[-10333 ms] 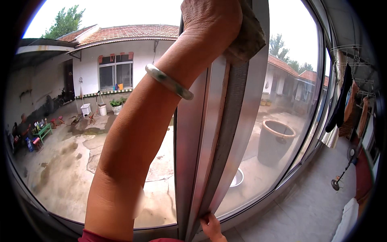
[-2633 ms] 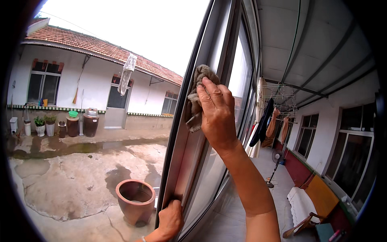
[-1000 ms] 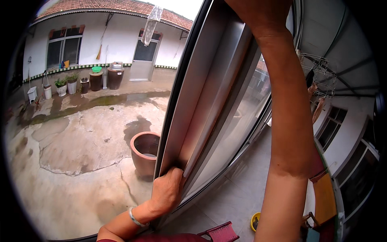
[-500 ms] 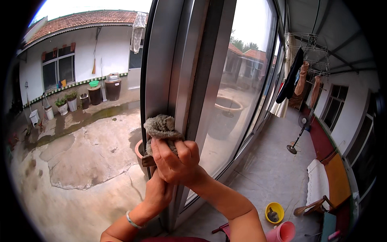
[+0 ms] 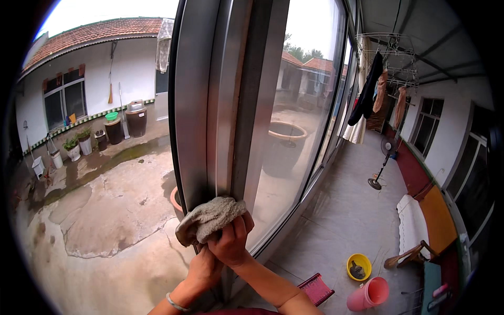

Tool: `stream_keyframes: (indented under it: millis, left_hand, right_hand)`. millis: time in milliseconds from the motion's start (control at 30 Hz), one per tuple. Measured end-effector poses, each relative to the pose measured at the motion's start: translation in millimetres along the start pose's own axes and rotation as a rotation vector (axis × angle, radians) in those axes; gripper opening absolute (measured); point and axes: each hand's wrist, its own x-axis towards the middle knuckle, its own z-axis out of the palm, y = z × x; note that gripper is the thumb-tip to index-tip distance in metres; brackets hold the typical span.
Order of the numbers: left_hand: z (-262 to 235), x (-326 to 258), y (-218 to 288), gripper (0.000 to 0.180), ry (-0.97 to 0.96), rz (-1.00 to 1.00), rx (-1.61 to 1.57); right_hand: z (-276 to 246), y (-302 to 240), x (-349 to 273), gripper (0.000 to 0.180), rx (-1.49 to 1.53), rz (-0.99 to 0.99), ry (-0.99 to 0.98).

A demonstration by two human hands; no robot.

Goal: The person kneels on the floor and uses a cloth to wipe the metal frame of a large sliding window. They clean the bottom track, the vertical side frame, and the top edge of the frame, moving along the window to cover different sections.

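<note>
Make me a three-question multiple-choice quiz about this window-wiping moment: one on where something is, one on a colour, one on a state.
1. Where is the cloth?
A. low on the metal window frame
B. on the floor
C. in the basin

2. What colour is the small basin on the floor?
A. blue
B. yellow
C. white

3. How is the cloth held?
A. lying loose
B. gripped by the right hand
C. hung on a rack

Answers: 1 A, it presses against the frame's lower part; 2 B, the basin is plainly yellow; 3 B, right-hand fingers wrap it, the left hand just below.
</note>
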Motion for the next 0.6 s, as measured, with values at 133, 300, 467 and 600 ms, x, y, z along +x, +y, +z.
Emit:
stream_keyframes:
  millis: [133, 300, 467, 600]
  left_hand:
    - [8, 1, -19, 0.044, 0.11, 0.115, 0.009]
    - [11, 14, -11, 0.018, 0.121, 0.123, 0.014]
    - [14, 10, -17, 0.015, 0.075, 0.072, 0.041]
    - [11, 8, -20, 0.017, 0.091, 0.125, 0.041]
  right_hand:
    - [12, -15, 40, 0.066, 0.127, -0.047, 0.1]
    - [7, -14, 126, 0.07, 0.062, -0.144, 0.176]
    - [9, -19, 204, 0.077, -0.016, -0.284, 0.234]
    - [5, -29, 272, 0.086, -0.144, -0.392, 0.296]
